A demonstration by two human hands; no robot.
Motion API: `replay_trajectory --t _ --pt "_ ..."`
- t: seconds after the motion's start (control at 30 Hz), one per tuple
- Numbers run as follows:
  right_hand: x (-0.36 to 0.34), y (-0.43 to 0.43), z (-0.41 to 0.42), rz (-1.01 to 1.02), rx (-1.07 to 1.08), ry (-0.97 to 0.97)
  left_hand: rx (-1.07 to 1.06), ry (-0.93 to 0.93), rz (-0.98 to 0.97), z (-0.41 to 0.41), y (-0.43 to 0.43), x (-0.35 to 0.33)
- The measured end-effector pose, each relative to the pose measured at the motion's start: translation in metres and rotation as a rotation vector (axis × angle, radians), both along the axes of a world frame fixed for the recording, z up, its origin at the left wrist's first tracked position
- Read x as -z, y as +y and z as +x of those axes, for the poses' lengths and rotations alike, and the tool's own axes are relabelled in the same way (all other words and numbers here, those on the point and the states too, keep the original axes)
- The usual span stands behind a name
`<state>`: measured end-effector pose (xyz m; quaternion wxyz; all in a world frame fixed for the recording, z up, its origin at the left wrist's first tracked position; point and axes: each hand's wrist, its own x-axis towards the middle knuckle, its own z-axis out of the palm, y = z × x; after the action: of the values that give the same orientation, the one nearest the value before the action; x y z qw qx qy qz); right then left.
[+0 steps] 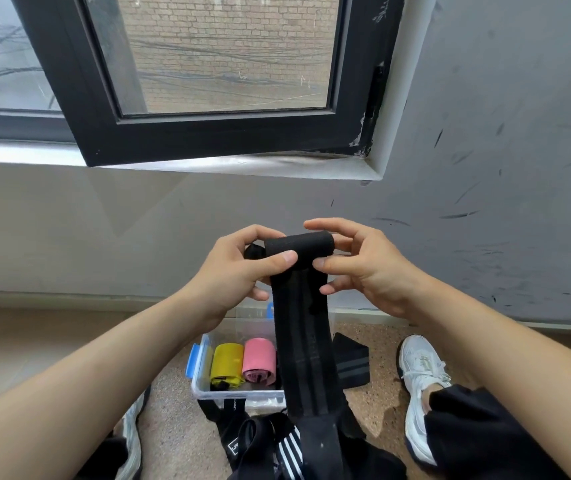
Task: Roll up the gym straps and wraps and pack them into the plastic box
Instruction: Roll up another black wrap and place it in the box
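Single head-worn wide-angle view, tilted forward and down, close over left hand (235,271) and right hand (367,271); window (221,57) at twelve o'clock, plastic box (204,393) at six o'clock.

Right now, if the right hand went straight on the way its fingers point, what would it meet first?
The right hand meets the roll of black wrap it pinches; beyond that, probably the left hand.

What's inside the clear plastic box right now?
A rolled yellow band and a rolled pink band lie side by side inside the clear plastic box with blue latches. The long black wrap hanging in front covers the box's right part, so anything there is hidden.
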<state>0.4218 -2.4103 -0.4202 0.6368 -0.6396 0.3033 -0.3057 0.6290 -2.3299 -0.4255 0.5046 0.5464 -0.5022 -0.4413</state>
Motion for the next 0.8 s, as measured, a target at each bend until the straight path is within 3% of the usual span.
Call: replay_trajectory --t 0.2,0.37,0.57,0.8 --pt "-0.0023 -0.0004 0.001 0.056 -0.061 0.093 -0.012 -0.014 -0.119 -0.005 -0.0021 0.0028" --pt "-0.001 -0.0013 0.0008 0.024 -0.048 0.011 -0.021 -0.035 -0.179 -0.0049 -0.0026 0.007" --pt "-0.0001 -0.0016 -0.0011 -0.014 -0.019 -0.022 0.003 0.137 0.023 -0.0028 -0.0061 0.0055" --pt "0.0013 -0.003 -0.0026 -0.058 -0.003 -0.069 0.092 0.051 0.123 -0.0057 -0.003 0.0016"
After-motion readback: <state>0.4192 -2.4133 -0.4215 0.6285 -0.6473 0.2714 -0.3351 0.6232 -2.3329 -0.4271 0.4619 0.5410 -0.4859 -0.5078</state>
